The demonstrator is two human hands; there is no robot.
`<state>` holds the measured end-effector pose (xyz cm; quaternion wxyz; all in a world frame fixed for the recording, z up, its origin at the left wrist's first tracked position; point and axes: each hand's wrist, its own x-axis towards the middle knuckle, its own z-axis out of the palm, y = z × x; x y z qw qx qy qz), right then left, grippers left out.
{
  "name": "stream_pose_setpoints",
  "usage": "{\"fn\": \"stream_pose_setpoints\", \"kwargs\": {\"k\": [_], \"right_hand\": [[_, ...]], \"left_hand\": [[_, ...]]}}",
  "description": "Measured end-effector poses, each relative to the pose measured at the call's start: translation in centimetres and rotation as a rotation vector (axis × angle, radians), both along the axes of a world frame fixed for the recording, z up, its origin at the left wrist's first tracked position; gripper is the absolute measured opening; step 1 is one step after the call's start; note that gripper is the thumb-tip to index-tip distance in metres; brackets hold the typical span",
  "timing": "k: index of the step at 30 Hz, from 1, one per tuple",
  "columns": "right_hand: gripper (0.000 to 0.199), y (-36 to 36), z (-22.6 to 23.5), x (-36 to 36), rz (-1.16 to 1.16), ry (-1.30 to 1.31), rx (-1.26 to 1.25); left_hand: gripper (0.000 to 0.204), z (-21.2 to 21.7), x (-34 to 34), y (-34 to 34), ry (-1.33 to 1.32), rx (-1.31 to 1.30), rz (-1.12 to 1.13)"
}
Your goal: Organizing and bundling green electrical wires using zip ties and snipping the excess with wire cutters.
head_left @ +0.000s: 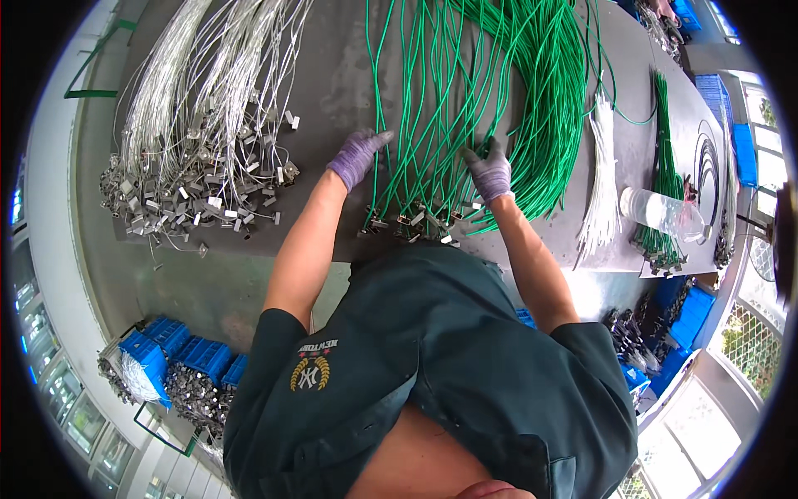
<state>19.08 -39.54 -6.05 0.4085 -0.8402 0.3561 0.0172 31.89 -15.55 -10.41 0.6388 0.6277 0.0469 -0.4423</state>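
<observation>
Both hands wear purple-grey gloves. My left hand [356, 158] is at the left side of the spread green cables [424, 108], its thumb and fingertips closed on one green cable. My right hand [490, 170] is curled further right, with green cable between its thumb and fingers; the exact number of strands held is hidden. Small metal connectors [420, 221] end the loose green cables near the table's front edge, between my hands. A thick bundle of green cables [549, 91] curves down past my right hand.
On the left of the grey table [332, 75] lies a large heap of clear-white cables [179, 75] with metal connectors. To the right are a white cable bundle [600, 183], a clear plastic bottle [662, 213] and another green bundle [665, 158]. Blue bins [202, 356] stand below, at left.
</observation>
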Motion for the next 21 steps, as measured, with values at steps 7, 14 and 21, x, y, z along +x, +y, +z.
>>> {"fn": "stream_pose_setpoints", "kwargs": {"k": [7,14,21], "right_hand": [[0.039,1.1,-2.0,2.3,-0.051,-0.030,0.476],[0.031,4.3,-0.9,4.3,0.407,-0.027,0.426],[0.064,9.7,5.2,2.6,0.798,-0.060,-0.064]], "left_hand": [[0.039,0.8,-1.5,-4.1,0.070,-0.145,0.040],[0.063,2.7,-1.7,-6.1,-0.155,0.217,-0.205],[0.057,1.5,-1.1,-3.1,-0.010,0.148,-0.073]]}}
